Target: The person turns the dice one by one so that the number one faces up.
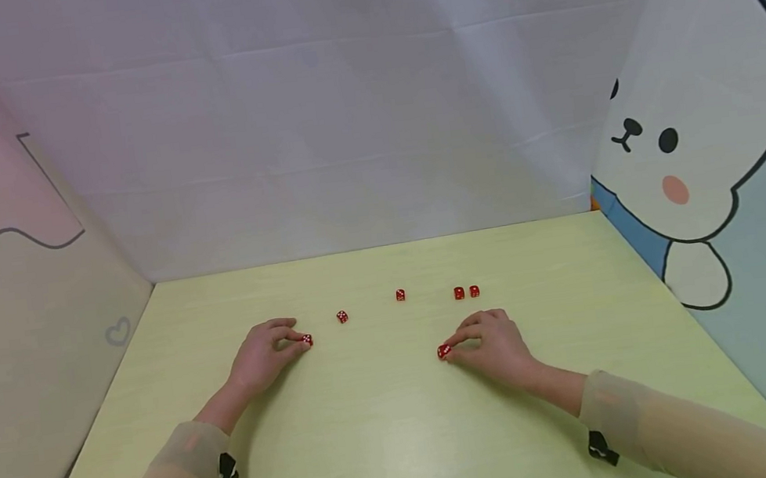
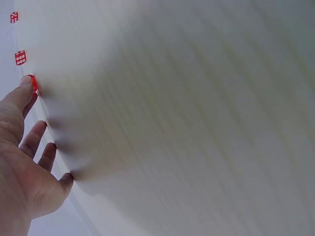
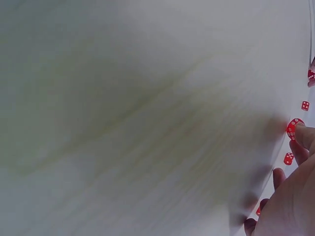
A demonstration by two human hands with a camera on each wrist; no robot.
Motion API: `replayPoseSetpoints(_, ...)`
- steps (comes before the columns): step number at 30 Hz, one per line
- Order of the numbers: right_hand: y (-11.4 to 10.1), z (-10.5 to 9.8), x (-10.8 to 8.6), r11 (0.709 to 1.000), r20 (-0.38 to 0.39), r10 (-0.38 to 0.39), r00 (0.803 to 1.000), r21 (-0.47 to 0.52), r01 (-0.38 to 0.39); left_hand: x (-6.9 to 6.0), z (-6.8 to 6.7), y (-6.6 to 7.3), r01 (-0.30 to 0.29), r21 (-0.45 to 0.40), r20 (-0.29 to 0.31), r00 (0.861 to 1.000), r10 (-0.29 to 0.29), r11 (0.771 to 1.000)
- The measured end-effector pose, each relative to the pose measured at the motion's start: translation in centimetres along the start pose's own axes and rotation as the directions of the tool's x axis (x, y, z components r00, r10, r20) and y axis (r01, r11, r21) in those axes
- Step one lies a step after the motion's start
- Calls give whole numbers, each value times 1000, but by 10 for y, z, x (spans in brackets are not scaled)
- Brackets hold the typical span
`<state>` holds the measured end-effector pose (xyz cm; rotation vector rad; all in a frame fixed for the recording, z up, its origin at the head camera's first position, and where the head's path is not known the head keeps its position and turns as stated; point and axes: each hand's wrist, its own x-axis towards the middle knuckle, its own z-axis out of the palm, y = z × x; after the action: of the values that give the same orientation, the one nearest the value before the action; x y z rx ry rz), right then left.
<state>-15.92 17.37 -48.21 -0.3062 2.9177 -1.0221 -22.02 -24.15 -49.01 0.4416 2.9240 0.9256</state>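
Observation:
On the left of the table, my left hand (image 1: 267,356) pinches a red die with white pips (image 1: 307,340) between thumb and fingertips. The left wrist view has the thumb over that die (image 2: 34,83), the other fingers spread apart. My right hand (image 1: 493,346), right of centre, pinches red at its fingertips, a die (image 1: 444,351) partly covered by the thumb; whether a second one is there I cannot tell. Just right of the left hand lies a loose die (image 1: 342,317). Another die (image 1: 400,295) sits farther back, near the middle.
Beyond the right hand, two red dice, a left one (image 1: 458,293) and a right one (image 1: 474,291), lie side by side with a small gap. The pale yellow table (image 1: 378,444) meets a white cloth wall (image 1: 345,156) at the back. Printed panels, one with a cartoon face (image 1: 702,179), flank both sides.

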Motion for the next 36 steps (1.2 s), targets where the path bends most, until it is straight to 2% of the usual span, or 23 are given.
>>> replayPoseSetpoints(10,4,-3,-3,999,0,-41,999,-3,41,0,1,-1,1,-1,-6,1000,-1,1000)
replayPoseSetpoints(26,8,-7,-6,1000,8,-24,1000,15,23,-2,-1,1,12,-2,12,1000,-12,1000)
replayPoseSetpoints(36,12,-6,-7,999,-23,-50,998,-15,50,-2,-1,1,17,14,16,1000,-17,1000)
